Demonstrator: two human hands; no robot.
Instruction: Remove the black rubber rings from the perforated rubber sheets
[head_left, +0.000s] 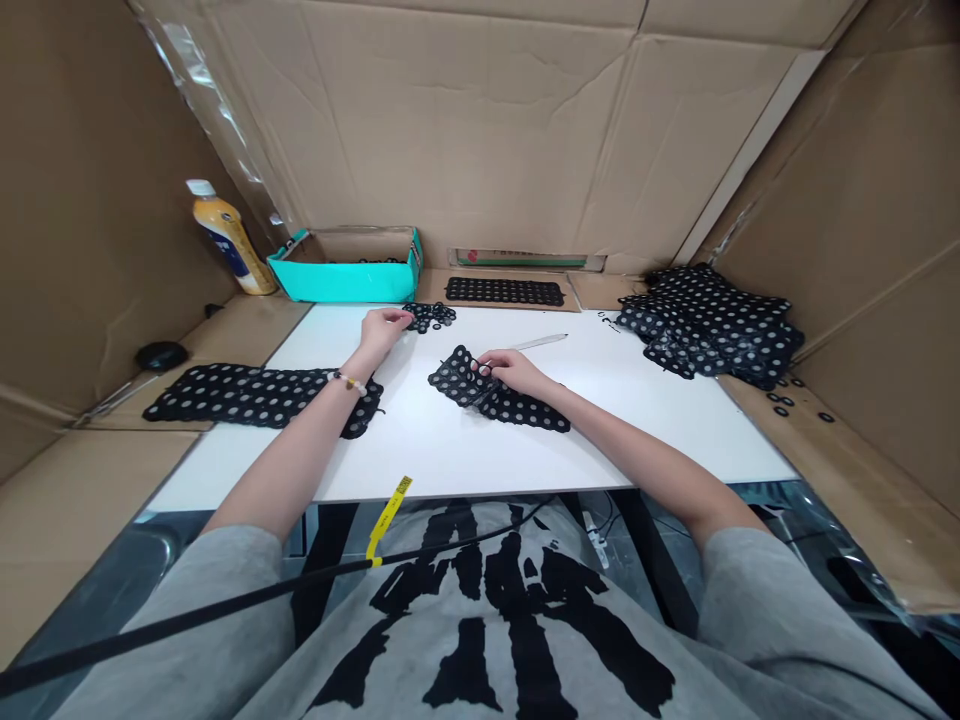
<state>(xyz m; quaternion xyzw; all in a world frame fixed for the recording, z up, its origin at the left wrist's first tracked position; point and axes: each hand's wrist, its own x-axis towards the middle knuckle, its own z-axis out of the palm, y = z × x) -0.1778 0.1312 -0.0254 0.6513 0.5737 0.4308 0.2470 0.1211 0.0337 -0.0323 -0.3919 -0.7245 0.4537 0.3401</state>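
My left hand (382, 330) is at the edge of a small pile of black rings (435, 317) on the white tabletop. Its thumb and fingers are pinched together, and whatever lies between them is too small to make out. My right hand (516, 369) grips a black sheet (525, 409) dotted with rows of pale round spots. The sheet's left part is lifted and folded around the fingertips, while its right end lies on the table under the wrist. Another long dotted black sheet (225, 393) lies on the left, partly hidden by my left forearm.
Behind the left hand stands a turquoise box (341, 282), beside a drink bottle (232, 240). A dotted strip (505, 291) lies at the back. Stacked dotted sheets (712, 320) and loose rings (780, 411) are on the right. A pen-like tool (544, 341) lies mid-table. Cardboard walls (450, 130) surround the table.
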